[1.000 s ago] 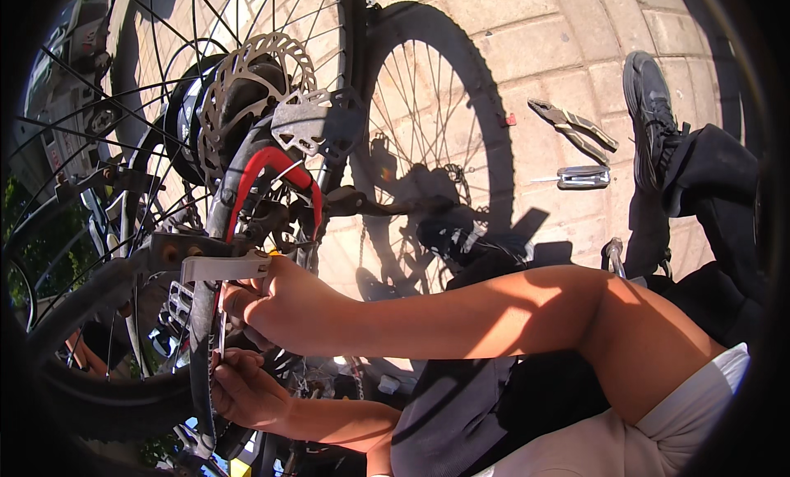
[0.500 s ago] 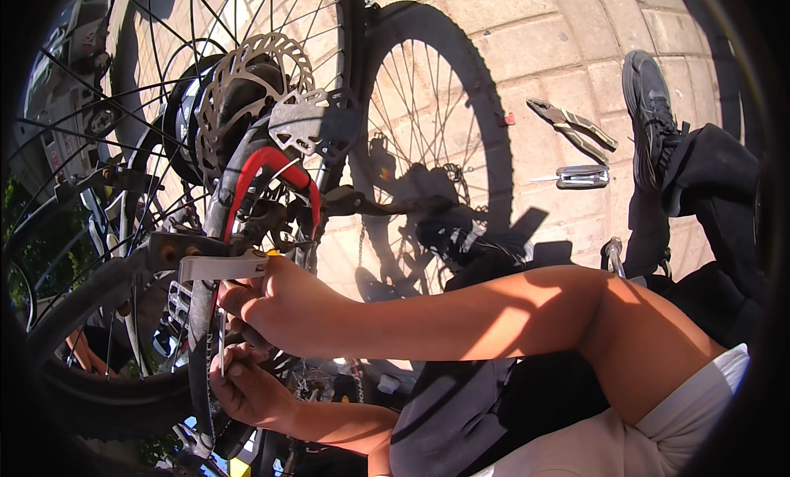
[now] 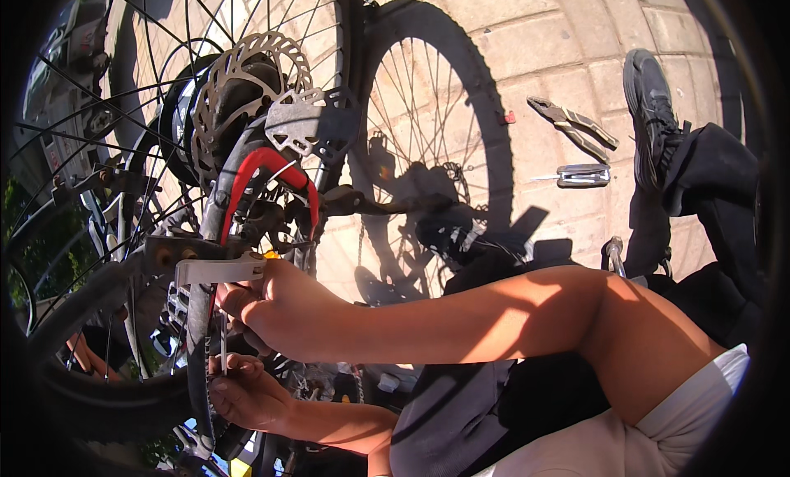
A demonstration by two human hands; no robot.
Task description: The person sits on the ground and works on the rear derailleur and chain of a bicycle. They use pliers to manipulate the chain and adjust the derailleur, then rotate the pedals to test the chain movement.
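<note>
A bicycle frame with a red-and-black tube [image 3: 247,174] stands at the left, beside a spoked wheel with a slotted disc brake rotor [image 3: 216,115]. At the frame, my right hand [image 3: 280,300] is closed, its fingertips partly hidden, next to a curved silver strip [image 3: 218,270]. Just below, my left hand [image 3: 251,395] pinches the lower end of a thin silver rod [image 3: 223,345]. The rod runs up toward my right fingers, and its upper end is hidden. Whatever my right hand grips cannot be made out.
On the sunlit paving lie pliers [image 3: 573,125] and a folding multi-tool [image 3: 582,176]. A black shoe [image 3: 650,94] rests at the upper right. Beyond the wheel at lower left, part of someone's arm [image 3: 89,358] shows. The wheel's shadow [image 3: 494,107] falls across the paving.
My left hand has shifted slightly down along the rod, and its fingers have changed position. The silver strip has moved a little to the left. My right hand stays nearly in place.
</note>
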